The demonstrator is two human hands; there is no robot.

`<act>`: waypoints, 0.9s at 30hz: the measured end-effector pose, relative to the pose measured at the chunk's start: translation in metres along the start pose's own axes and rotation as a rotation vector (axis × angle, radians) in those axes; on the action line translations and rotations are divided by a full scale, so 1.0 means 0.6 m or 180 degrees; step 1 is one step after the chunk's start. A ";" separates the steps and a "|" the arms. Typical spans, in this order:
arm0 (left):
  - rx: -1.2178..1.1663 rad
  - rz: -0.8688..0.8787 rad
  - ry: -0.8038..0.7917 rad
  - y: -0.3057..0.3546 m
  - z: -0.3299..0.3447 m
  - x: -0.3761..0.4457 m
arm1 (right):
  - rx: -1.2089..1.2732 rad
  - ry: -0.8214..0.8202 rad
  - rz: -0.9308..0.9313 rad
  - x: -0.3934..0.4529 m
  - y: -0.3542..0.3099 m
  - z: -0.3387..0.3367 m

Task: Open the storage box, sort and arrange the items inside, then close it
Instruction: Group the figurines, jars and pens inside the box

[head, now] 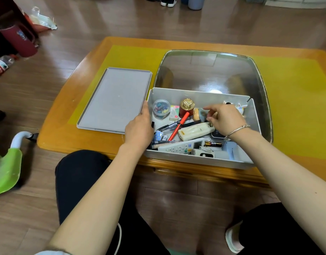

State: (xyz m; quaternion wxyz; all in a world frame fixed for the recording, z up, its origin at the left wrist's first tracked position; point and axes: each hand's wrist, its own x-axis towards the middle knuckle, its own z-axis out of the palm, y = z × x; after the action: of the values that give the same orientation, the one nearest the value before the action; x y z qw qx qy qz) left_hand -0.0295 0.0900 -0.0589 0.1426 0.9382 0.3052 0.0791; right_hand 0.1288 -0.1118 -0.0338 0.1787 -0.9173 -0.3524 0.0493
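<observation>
An open grey storage box [201, 159] stands at the table's near edge, its flat grey lid [114, 100] lying to the left. Inside are a round clear tub of clips [160, 109], a red jar with a gold cap [186, 107], a red pen [178, 126], a cream case [193, 132], a white remote [178, 148], a battery [212, 144] and a small figurine [199, 113]. My left hand [140, 126] grips the box's left wall. My right hand [224, 117] is over the box's right half, its fingers curled at the figurine.
The box sits on a yellow mat [294, 100] over an orange wooden table [66, 129]. A large clear glass tray [210, 70] lies behind the box. A green child's seat [5, 170] is at the left, bottles and bags on the floor beyond.
</observation>
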 end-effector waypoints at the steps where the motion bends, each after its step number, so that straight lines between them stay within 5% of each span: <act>1: -0.0020 0.0014 0.0007 0.000 0.000 0.004 | 0.0010 -0.0010 0.0007 -0.002 0.000 -0.001; 9: -0.0183 -0.0001 0.0202 -0.003 0.002 0.011 | -0.0583 -0.1091 -0.0595 -0.031 0.006 -0.001; 17: -0.0450 -0.0043 0.0345 0.000 -0.002 0.001 | -0.0990 -0.0757 -0.0754 -0.007 0.004 0.015; 27: -0.0560 0.0037 0.0398 -0.001 -0.002 0.000 | 0.0133 -0.0515 -0.0558 -0.002 -0.024 0.028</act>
State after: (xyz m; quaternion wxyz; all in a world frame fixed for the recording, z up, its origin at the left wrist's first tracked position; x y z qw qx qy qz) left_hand -0.0304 0.0907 -0.0578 0.2047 0.9170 0.3000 0.1648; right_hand 0.1151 -0.0977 -0.0441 0.1723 -0.8721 -0.4435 0.1147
